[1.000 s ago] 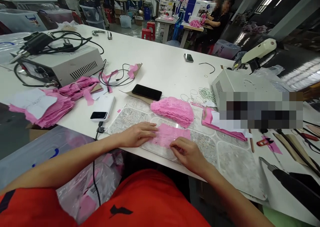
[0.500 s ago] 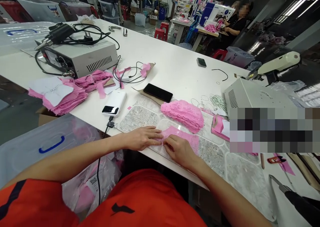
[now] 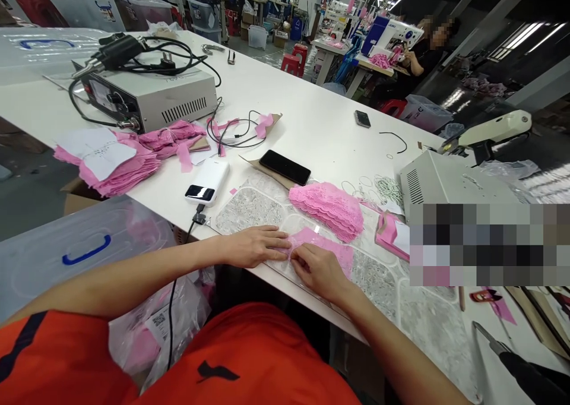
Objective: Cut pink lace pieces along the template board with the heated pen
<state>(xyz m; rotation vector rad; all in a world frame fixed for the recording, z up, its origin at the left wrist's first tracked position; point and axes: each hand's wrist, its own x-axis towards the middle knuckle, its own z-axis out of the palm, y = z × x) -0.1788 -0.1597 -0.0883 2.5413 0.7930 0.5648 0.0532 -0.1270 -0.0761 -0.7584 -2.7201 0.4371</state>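
Observation:
A single pink lace piece (image 3: 329, 248) lies flat on a clear plastic template sheet (image 3: 249, 206) at the table's near edge. My left hand (image 3: 256, 246) rests on the piece's left end with fingers stretched out flat. My right hand (image 3: 318, 268) touches the same end, its fingers curled in a pinch on the lace edge; the fingertips of both hands nearly meet. Just beyond lies a stack of pink lace pieces (image 3: 327, 206).
A black phone (image 3: 285, 167) and a white power bank (image 3: 207, 182) lie left of the stack. A grey machine box (image 3: 151, 93) with cables, pink fabric piles (image 3: 111, 167), another machine box (image 3: 445, 182), rubber bands (image 3: 385, 186) and a black-handled tool (image 3: 525, 369) surround them. A person sews far behind.
My right hand has moved left along the lace piece until it meets my left hand at the piece's left end. The camera has shifted a little; my left hand stays put.

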